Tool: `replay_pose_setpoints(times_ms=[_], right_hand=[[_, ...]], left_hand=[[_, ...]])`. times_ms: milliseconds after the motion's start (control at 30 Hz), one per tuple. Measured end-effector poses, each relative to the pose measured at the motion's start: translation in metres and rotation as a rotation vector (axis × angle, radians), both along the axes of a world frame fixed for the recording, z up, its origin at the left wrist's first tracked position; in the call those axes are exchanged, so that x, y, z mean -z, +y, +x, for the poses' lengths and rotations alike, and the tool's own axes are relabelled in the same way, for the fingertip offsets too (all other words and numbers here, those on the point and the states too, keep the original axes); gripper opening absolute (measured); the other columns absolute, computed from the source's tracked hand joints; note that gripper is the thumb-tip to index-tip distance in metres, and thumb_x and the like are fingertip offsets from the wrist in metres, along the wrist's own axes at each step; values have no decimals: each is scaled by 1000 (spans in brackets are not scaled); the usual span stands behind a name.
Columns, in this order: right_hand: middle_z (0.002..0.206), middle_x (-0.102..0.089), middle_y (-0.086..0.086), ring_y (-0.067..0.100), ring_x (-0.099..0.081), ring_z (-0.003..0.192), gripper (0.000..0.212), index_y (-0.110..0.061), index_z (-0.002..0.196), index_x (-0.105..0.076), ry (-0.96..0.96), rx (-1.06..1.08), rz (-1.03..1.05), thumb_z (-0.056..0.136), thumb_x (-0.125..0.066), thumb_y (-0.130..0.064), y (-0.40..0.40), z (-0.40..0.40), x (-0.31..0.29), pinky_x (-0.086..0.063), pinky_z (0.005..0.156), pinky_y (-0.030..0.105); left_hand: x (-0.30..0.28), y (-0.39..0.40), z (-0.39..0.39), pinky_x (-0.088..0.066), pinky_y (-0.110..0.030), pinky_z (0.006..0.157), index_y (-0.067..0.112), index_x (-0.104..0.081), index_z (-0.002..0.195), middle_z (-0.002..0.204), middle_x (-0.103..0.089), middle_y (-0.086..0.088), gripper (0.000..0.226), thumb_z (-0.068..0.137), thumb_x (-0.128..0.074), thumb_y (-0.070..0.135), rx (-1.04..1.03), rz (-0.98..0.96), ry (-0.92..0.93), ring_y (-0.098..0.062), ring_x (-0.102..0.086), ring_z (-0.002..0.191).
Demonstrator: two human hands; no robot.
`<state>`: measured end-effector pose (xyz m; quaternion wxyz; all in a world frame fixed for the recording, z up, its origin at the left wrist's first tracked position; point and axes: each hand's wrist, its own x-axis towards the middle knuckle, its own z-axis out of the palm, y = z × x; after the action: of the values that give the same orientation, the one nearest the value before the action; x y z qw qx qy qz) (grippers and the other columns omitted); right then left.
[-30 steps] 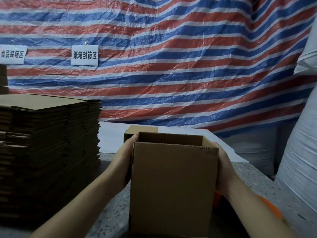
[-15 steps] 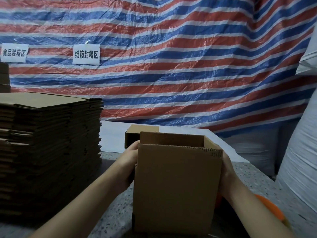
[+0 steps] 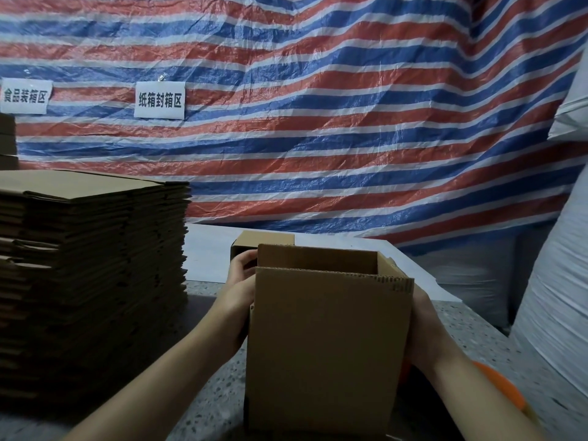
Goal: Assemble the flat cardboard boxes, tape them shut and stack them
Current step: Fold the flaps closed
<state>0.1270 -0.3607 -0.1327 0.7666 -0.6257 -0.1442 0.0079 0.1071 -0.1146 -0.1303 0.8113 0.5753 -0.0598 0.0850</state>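
Note:
An open brown cardboard box (image 3: 327,345) stands upright on the speckled table (image 3: 216,396) in front of me, its top flaps up and the inside visible. My left hand (image 3: 238,291) grips the box's left side, fingers curled near the upper left flap. My right hand (image 3: 423,326) holds the right wall, with its fingers hidden behind the cardboard. A tall stack of flat cardboard boxes (image 3: 89,265) sits on the left of the table.
A small cardboard box (image 3: 264,241) stands just behind the open one. An orange object (image 3: 499,386) lies under my right forearm. A white woven sack (image 3: 556,297) rises at the right. A striped tarp (image 3: 318,122) with two paper signs hangs behind.
The box and both hands have shifted slightly to the right. My left fingers have curled further round the box's upper left edge.

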Motion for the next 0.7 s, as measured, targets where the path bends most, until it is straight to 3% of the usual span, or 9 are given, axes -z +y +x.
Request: replay_pose_setpoints(times_ms=[100,200,333,533,633,700], right_hand=[[86,-79,3,18,-76,74,53,-34,86,-82,-6,21,19,91,-37,-62,2,-4,-2,-59,56,26],[84,-79,3,19,-76,72,57,-32,88,-82,-13,28,52,89,-37,-68,0,4,5,-59,57,27],[83,-78,5,19,-76,70,57,-32,86,-82,-31,16,56,85,-39,-69,1,5,9,-59,56,27],[83,-76,1,15,-74,70,59,-16,108,-65,-52,-21,14,85,-42,-66,2,7,11,-57,55,24],[93,-72,-2,14,-72,78,40,-24,114,-57,-27,-20,-82,82,-62,-48,5,5,-3,-56,55,23],[79,-75,2,13,-72,65,10,-19,95,-73,20,-81,-182,92,-65,-24,3,5,-11,-54,50,22]], left_hand=[[-2,-2,-7,-53,-26,49,27,-46,104,114,-58,-8,39,85,-69,3,-81,33,-107,-29,-67,88],[-1,0,-12,-52,-26,49,16,-58,92,91,-67,-14,15,88,-65,4,-55,92,-188,-23,-67,71],[-4,0,-15,-57,-27,63,26,-68,114,100,-74,-2,30,91,-63,8,-33,133,-183,-23,-72,90],[-4,2,-12,-57,-27,64,28,-65,118,103,-74,-2,35,91,-63,6,-2,122,-176,-22,-72,92],[-6,3,-12,-57,-26,60,28,-65,116,99,-75,0,35,90,-62,5,32,118,-155,-20,-73,88],[-8,5,-12,-57,-26,58,28,-66,114,97,-75,-2,35,88,-63,5,46,119,-136,-21,-74,85]])
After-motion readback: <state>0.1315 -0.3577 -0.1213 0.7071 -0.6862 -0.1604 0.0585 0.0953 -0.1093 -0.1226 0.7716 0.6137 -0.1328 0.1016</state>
